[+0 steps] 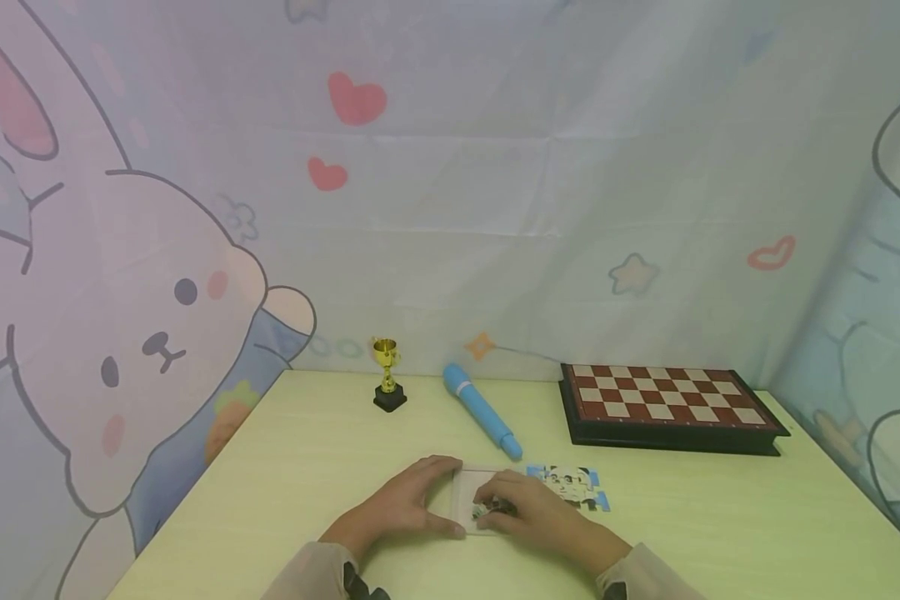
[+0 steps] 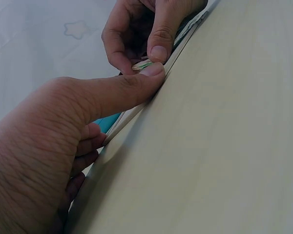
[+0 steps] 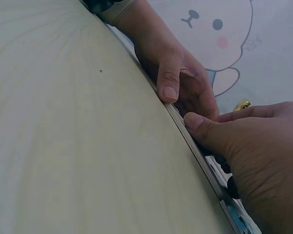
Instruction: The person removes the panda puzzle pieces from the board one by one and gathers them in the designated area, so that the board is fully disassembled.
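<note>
A shallow white puzzle tray lies flat near the table's front. My left hand holds its left side, with the thumb at the near edge and the fingers spread toward the far edge. Over the tray, my right hand pinches a small puzzle piece with green and cream colouring between thumb and fingers. My right fingers partly hide the tray's inside and a dark patterned part beneath them. Just right of the tray lie several joined puzzle pieces with a panda picture on blue.
Behind the hands lies a blue pen-shaped stick. A small gold trophy cup on a black base stands at the back left. At the back right is a red and white chequered board box. A printed cloth hangs behind the table.
</note>
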A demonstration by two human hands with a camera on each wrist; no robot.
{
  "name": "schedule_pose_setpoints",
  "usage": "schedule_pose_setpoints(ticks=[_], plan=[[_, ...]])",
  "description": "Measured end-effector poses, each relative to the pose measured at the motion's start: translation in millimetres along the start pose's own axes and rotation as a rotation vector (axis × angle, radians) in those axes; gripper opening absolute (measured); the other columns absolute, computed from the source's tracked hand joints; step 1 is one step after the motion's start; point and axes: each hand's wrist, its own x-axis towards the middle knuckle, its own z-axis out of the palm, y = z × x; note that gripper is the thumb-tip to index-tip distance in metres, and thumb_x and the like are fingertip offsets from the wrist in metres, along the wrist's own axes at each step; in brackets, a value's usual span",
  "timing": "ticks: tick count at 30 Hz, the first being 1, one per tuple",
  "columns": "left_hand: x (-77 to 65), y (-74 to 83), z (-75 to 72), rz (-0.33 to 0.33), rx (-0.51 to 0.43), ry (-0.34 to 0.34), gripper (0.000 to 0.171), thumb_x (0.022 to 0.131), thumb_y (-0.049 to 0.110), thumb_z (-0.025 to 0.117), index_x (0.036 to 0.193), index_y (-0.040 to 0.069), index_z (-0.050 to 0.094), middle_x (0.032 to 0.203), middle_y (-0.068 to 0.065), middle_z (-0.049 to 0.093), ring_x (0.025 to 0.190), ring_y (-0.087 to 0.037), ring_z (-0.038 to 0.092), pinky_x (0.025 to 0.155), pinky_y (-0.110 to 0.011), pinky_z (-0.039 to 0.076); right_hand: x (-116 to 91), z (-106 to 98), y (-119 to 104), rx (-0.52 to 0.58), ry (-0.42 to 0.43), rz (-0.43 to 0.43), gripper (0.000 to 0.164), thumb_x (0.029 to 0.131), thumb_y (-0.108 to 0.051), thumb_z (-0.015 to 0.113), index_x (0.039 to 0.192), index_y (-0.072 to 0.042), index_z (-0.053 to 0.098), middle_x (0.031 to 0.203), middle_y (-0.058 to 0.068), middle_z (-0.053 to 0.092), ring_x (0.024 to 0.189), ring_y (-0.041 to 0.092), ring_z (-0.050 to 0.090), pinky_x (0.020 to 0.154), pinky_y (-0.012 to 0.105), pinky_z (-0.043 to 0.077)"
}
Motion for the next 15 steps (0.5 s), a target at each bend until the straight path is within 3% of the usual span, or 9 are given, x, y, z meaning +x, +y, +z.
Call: schedule_pose_setpoints(ticks=[8,15], plan=[[-0.3,1.2,-0.6,0.0,-0.003,-0.003,0.102,0.07,0.072,0.077,0.152,0.022,0.043,0.153,0.006,0.044,0.143,-0.023,0.04,0.117,-0.051,0.033,-0.4,-0.1,0.2,-0.012,-0.019,0.019,0.025,0.094,-0.028,0.072,0.116,-0.016,0.067,0.1,-0.009,0.067,0.087,0.003,0.06,0.078,0.02,0.055],[-1.0,2.2,-1.2,0.002,0.0,-0.002,0.101,0.071,0.071,0.077,0.152,0.02,0.043,0.153,0.005,0.044,0.143,-0.024,0.039,0.117,-0.052,0.033,-0.5,-1.8,0.7,-0.003,-0.011,-0.062,0.023,0.095,-0.015,0.071,0.117,-0.014,0.067,0.102,-0.007,0.069,0.089,0.0,0.061,0.08,0.016,0.054]])
